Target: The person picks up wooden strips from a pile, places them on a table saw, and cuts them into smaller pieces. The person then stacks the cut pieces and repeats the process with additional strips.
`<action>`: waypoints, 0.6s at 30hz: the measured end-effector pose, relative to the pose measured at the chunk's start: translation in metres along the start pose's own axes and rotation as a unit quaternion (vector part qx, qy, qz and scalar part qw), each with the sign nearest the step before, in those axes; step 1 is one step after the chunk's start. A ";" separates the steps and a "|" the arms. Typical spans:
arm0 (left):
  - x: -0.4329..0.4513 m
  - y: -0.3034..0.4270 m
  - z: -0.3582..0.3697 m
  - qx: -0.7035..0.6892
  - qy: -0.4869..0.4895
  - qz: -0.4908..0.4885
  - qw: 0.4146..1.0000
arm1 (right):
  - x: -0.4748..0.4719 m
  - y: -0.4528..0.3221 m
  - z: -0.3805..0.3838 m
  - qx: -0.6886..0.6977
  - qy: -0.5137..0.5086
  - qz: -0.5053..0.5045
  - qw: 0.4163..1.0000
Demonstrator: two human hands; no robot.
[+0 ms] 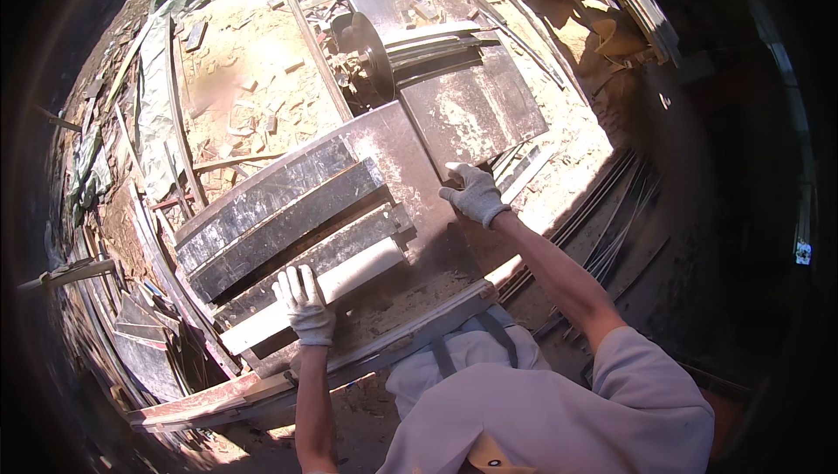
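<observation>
My left hand (pixel 304 304), in a pale work glove, lies with its fingers spread on a light-coloured board strip (pixel 363 270) near the front of the saw table (pixel 419 192). Behind that strip lie several dark-faced panel strips (pixel 294 225), roughly parallel to it. My right hand (pixel 473 194), gloved too, is at the right side of the table by the gap beside a second metal plate (pixel 471 107); its thumb and forefinger are apart, and nothing shows between them. A round saw blade (pixel 374 58) stands upright beyond both hands, with more cut strips (pixel 432 48) stacked at its right.
Sawdust and wood offcuts (pixel 255 81) cover the ground left of the blade. Long thin strips (pixel 602 212) lie at the right. Stacked panels (pixel 635 2) stand at the upper right, and panel scraps (pixel 141 336) lie at the lower left.
</observation>
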State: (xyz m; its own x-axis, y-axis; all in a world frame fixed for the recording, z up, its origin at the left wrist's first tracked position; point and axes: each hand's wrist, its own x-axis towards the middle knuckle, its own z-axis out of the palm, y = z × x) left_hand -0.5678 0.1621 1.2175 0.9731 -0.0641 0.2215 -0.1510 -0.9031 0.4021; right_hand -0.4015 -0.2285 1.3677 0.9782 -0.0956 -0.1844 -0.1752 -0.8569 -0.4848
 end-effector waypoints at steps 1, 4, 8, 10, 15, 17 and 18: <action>-0.002 0.000 0.003 0.024 0.001 -0.007 1.000 | 0.039 0.004 -0.033 -0.185 0.001 0.004 0.983; -0.002 0.037 -0.009 -0.022 0.003 -0.044 0.999 | 0.139 0.013 -0.102 -0.341 0.056 -0.149 0.926; -0.025 0.108 -0.028 -0.080 -0.030 -0.049 0.995 | 0.248 -0.002 -0.136 -0.469 0.007 -0.234 0.852; -0.037 0.140 -0.035 -0.108 -0.051 -0.080 0.990 | 0.299 -0.002 -0.133 -0.501 -0.004 -0.268 0.823; -0.069 0.179 -0.049 -0.089 -0.088 -0.167 0.978 | 0.380 -0.004 -0.090 -0.572 -0.043 -0.350 0.741; -0.075 0.189 -0.050 -0.076 -0.099 -0.200 0.972 | 0.379 0.007 -0.083 -0.501 -0.092 -0.363 0.780; -0.074 0.193 -0.049 -0.076 -0.098 -0.206 0.971 | 0.373 0.002 -0.080 -0.468 -0.107 -0.368 0.796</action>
State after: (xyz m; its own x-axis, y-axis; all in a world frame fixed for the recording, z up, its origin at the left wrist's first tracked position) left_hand -0.6773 0.0135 1.3227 0.9684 0.1965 -0.1533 0.2489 -0.7974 0.5497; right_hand -0.0278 -0.3066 1.3667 0.7186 0.6097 -0.3345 0.6946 -0.6530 0.3019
